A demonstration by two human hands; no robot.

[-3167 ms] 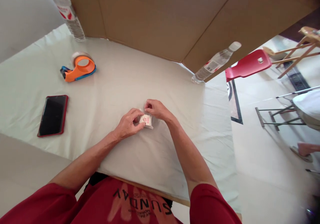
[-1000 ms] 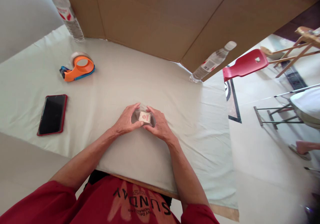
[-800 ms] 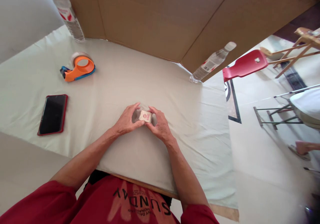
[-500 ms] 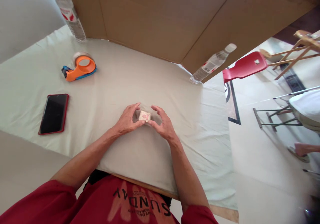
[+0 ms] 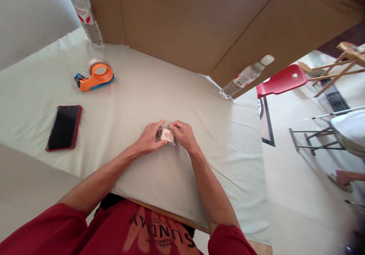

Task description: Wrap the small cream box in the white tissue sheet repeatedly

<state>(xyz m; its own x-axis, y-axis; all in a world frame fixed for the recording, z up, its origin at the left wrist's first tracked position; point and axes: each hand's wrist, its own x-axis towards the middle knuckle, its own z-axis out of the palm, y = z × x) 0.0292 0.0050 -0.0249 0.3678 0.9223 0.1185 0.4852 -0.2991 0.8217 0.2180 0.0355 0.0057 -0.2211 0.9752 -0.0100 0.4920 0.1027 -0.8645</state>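
As left hand (image 5: 148,140) and right hand (image 5: 184,135) pinch it, small packet (image 5: 166,135) lies between them, well right of phone (image 5: 64,127): left on phone-side edge, right on far edge, equally near.

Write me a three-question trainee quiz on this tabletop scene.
1. True or false: only the left hand holds the small packet.
2. Where does the phone lie relative to the hands? A) to the person's left B) to the person's right C) between them
3. What colour is the tape dispenser body?
Key: 1 false, the right hand holds it too. 2 A. 3 orange.
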